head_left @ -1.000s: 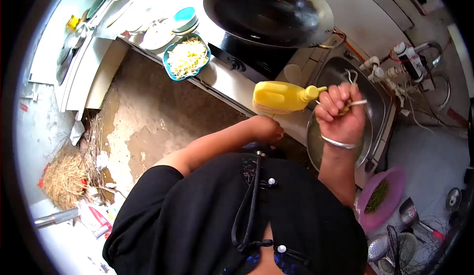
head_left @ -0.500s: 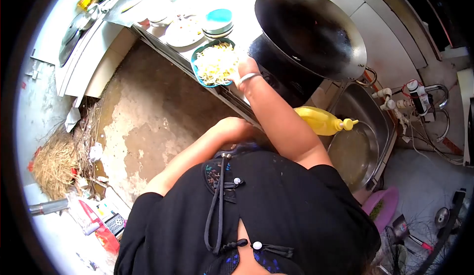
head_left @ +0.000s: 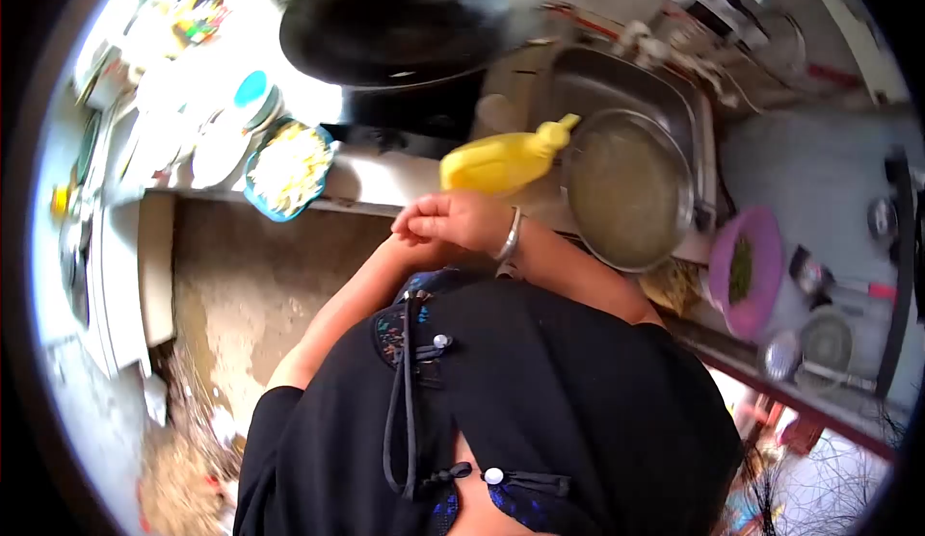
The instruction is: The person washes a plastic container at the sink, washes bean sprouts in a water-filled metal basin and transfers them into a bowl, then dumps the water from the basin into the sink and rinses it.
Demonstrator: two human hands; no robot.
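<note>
My right hand (head_left: 451, 219), with a silver bangle at its wrist, is over my left wrist, just below a yellow bottle (head_left: 501, 161). Its fingers are curled together, and what they hold, if anything, is too small to make out. My left forearm (head_left: 349, 307) reaches up from the lower left; the left hand's fingers are hidden under the right hand and forearm. On the counter edge to the left, a blue bowl (head_left: 252, 194) holds pale yellow sprouts (head_left: 290, 167). It is apart from both hands.
A large dark wok (head_left: 405, 21) sits on the stove. In the metal sink (head_left: 609, 78) stands a basin (head_left: 631, 189) of cloudy water. At the right is a pink basin (head_left: 754, 290) with greens. Stacked bowls (head_left: 254, 99) stand beyond the sprouts.
My right hand went from above the sink to the sprout bowl, let go of the thin pale piece, and came back over my left wrist. The view has shifted and turned.
</note>
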